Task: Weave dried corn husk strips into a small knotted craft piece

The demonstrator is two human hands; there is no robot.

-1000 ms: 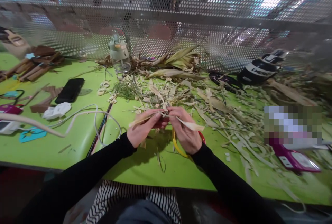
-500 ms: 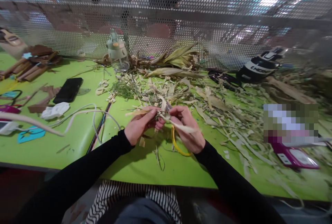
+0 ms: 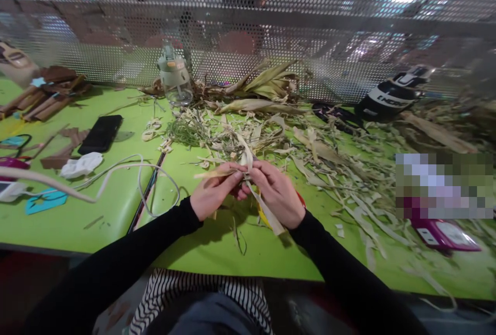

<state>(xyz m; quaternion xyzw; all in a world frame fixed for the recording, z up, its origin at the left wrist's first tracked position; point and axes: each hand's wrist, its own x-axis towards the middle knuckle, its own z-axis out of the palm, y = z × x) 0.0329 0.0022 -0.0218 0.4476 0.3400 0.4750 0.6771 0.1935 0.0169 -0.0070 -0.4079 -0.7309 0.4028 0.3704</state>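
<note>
- Husk strips (image 3: 248,169), dry and pale, sit pinched between both hands at 6 o'clock on the green desk (image 3: 116,211).
- Left hand (image 3: 213,193) grips one end; right hand (image 3: 277,193) holds the trailing strip.
- Light, papery, likely to tear: hold near the crossing.

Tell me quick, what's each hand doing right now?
Left hand: closed, pinching a corn husk strip.
Right hand: closed on the same strip where its tail hangs down.
</note>
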